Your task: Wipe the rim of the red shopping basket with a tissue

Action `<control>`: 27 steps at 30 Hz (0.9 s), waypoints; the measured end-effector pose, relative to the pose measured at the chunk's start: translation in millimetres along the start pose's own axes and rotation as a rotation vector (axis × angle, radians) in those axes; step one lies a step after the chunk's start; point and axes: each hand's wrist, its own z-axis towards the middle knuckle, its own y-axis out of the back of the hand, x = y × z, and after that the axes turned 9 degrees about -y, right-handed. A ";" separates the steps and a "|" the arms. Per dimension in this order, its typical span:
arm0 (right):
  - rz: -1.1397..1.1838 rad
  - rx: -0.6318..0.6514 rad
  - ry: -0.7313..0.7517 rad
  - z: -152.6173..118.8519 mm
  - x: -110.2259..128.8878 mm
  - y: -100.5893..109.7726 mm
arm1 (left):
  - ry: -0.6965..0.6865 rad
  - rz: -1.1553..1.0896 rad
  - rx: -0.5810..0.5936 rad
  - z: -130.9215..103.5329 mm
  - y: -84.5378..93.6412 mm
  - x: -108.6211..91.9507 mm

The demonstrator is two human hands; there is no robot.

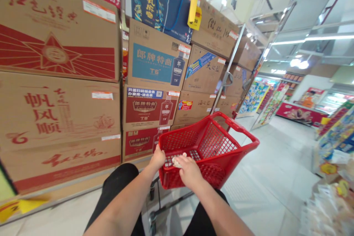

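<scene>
A red plastic shopping cart basket (212, 175) with latticed sides sits tilted in front of me, on a dark wheeled frame (162, 209). My left hand (157, 157) is closed around its rim at the near left corner. Over the near rim, my right hand (190, 170) is curled around a crumpled whitish cloth (176, 162), which pokes out at the fingertips and lies against the rim. Most of the cloth is covered by the fingers. No goods show inside the basket. A red handle (243, 131) rises at the far end.
Stacked cardboard cartons (61, 110) form a wall on my left, with a yellow price tag (195, 13) hanging higher up. A metal post (228, 68) stands behind the basket. The pale tiled floor (265, 191) stretches right, toward display shelves (337, 129) and bagged goods (326, 202).
</scene>
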 end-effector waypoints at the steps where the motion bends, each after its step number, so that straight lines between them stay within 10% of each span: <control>1: -0.010 -0.016 -0.034 -0.3 -1.3 0.7 | 0.003 -0.001 0.001 0.1 0.4 -0.1; 7: -0.059 0.000 0.179 -7.0 3.5 0.4 | 0.015 -0.003 -0.005 -0.1 2.1 -0.9; 12: -0.058 -0.077 -0.068 -6.0 -3.5 2.2 | 0.002 0.007 -0.020 -3.4 3.9 -6.6; 17: -0.066 -0.019 0.155 -7.8 -8.8 7.1 | 0.009 0.035 -0.027 -2.6 4.9 -11.2; 22: -0.086 -0.090 -0.117 -5.8 -13.6 10.5 | 0.018 0.066 -0.018 0.5 2.3 -8.7; 27: -0.085 -0.060 0.154 -7.3 -6.3 5.8 | 0.016 0.071 -0.010 2.8 -0.5 -8.3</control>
